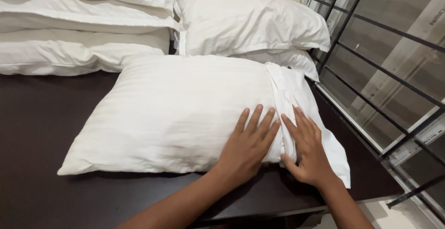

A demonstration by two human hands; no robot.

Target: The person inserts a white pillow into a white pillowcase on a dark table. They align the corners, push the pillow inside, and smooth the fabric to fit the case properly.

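Note:
A white pillow [176,113] in a striped case lies flat on a dark brown table [41,118]. My left hand [248,143] rests palm down on the pillow's right part, fingers spread. My right hand [308,148] lies flat beside it on the case's open end [296,90], where the loose fabric is bunched and folded. A ridge of gathered cloth runs between the two hands. Neither hand grips anything.
Stacked white pillows [79,20] sit at the back left and two more pillows [245,20] at the back centre. A black metal railing [371,71] with panels behind it runs along the right. The table's front edge [287,210] is close to me.

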